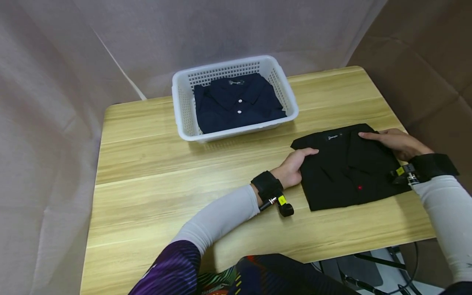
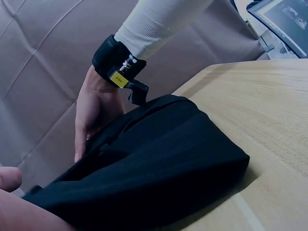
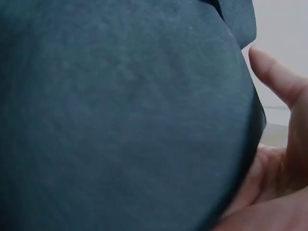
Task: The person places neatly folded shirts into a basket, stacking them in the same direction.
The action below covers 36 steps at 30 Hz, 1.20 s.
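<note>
A folded black shirt (image 1: 343, 172) with a collar and a small red spot lies at the right of the table, its edges partly raised. My left hand (image 1: 293, 167) grips its left edge, thumb on top and fingers hidden beneath. On the opposite side my right hand (image 1: 400, 143) holds the right edge near the collar, thumb over the cloth. In the left wrist view the shirt (image 2: 159, 159) bulges above the tabletop, with the right hand (image 2: 96, 110) at its far side. Dark cloth (image 3: 125, 115) fills most of the right wrist view, the fingers passing behind it.
A white plastic basket (image 1: 178, 108) stands at the back of the wooden table (image 1: 147, 196). Inside it lies a folded navy shirt (image 1: 236, 102) with white buttons. Grey cloth (image 1: 228, 32) hangs behind the table. Cables and a dark frame (image 1: 380, 262) are below the front right edge.
</note>
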Motion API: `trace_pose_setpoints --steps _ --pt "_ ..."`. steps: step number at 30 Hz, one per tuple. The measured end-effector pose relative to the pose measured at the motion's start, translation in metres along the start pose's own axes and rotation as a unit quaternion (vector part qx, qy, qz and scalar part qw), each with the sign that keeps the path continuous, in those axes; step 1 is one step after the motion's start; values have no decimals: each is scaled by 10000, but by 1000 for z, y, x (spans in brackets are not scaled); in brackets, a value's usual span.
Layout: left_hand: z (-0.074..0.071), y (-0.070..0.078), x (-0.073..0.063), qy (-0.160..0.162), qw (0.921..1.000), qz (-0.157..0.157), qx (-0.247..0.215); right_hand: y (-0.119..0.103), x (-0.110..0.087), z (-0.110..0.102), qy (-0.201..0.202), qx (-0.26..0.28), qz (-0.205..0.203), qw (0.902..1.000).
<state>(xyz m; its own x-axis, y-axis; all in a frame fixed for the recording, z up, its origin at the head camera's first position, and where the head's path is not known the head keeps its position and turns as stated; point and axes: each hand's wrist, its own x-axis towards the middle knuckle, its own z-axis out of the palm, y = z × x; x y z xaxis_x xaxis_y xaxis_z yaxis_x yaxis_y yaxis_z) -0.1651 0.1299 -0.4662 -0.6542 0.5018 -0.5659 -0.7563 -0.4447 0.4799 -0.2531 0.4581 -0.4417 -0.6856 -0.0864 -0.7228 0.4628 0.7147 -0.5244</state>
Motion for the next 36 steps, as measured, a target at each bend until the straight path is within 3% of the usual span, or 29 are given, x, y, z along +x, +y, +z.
trace_pose_setpoints --steps 6,12,19,26,32,36 --pt "-1 0 2 225 9993 -293 -38 -5 0 9 -581 750 272 9951" --pt "-3 1 6 640 9977 -206 18 2 1 9 -1071 1469 460 9823" --pt "-7 2 8 884 9959 -102 150 6 -4 9 -1021 1170 196 9877" --pt "-6 8 3 934 9945 79 473 8 -5 11 -964 1569 -108 9828" --pt "-6 13 2 755 9932 424 784 6 -12 10 -728 1227 -539 9883" --pt "-4 16 -1 558 9927 533 930 2 -19 10 -663 1269 -559 9881"
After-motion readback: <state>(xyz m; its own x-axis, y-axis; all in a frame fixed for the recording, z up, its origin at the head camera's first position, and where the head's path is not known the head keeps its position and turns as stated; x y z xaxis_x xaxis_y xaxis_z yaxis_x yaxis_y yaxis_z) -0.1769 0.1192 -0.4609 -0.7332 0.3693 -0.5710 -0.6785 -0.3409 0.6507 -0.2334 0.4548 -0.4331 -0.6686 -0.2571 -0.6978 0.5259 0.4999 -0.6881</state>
